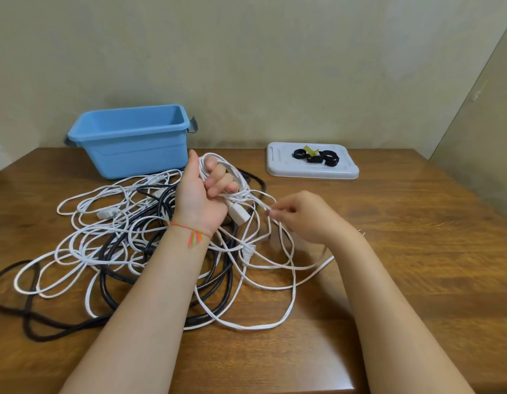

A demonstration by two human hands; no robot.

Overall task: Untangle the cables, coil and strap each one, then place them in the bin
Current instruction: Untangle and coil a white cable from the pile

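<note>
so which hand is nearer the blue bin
Left. The left hand, gripping white cable loops, is just in front of the blue bin; the right hand is farther right and nearer the person.

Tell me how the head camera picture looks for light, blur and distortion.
Head view: soft even light; faint shadows under the arms on the brown wooden table; wide-angle bending curves the table's far edge; the blue plastic bin and the tangled white cables are fairly sharp; the black looped straps are small and soft.

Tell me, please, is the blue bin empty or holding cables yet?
Seemingly empty: the visible inner walls of the blue bin show no cables, though its floor is hidden.
</note>
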